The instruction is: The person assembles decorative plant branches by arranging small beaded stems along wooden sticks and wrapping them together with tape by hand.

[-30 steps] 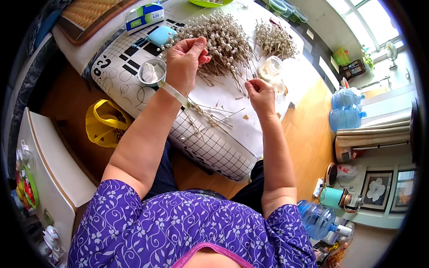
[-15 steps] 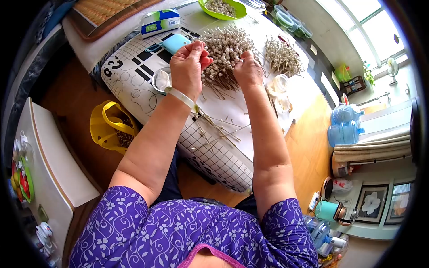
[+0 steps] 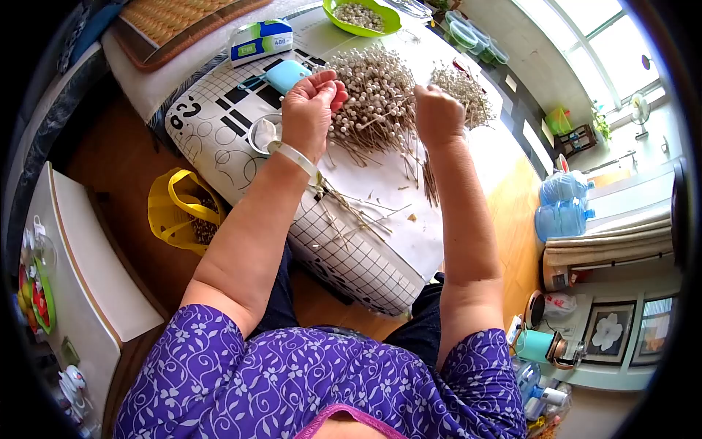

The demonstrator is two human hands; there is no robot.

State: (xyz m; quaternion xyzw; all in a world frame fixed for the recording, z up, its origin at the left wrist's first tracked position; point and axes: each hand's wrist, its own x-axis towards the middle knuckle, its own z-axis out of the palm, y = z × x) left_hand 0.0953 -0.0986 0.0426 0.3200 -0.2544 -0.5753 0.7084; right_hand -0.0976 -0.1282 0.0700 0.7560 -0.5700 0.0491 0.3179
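My left hand (image 3: 311, 110) is closed, thumb against fingertips, at the left side of a big bunch of dried stems with round whitish heads (image 3: 379, 84). Whatever it pinches is too small to make out. To the right of that bunch, my right hand (image 3: 440, 115) is closed with the knuckles up, in front of a second dried bunch (image 3: 468, 91). Its fingertips and anything in them are hidden. Beside my left wrist stands a small white-lined cup (image 3: 262, 134). Loose thin stems (image 3: 355, 212) lie on the white sheet between my forearms.
A green bowl of pale round pieces (image 3: 358, 16) is at the table's far side. A tissue pack (image 3: 261, 41) and a light blue case (image 3: 287, 76) lie at left. On the floor sits a yellow bag (image 3: 172, 212); a white cabinet (image 3: 95, 249) is at far left.
My right hand has moved right, away from the big bunch, and now covers part of the second bunch and the clear containers. My left hand has stayed almost in place.
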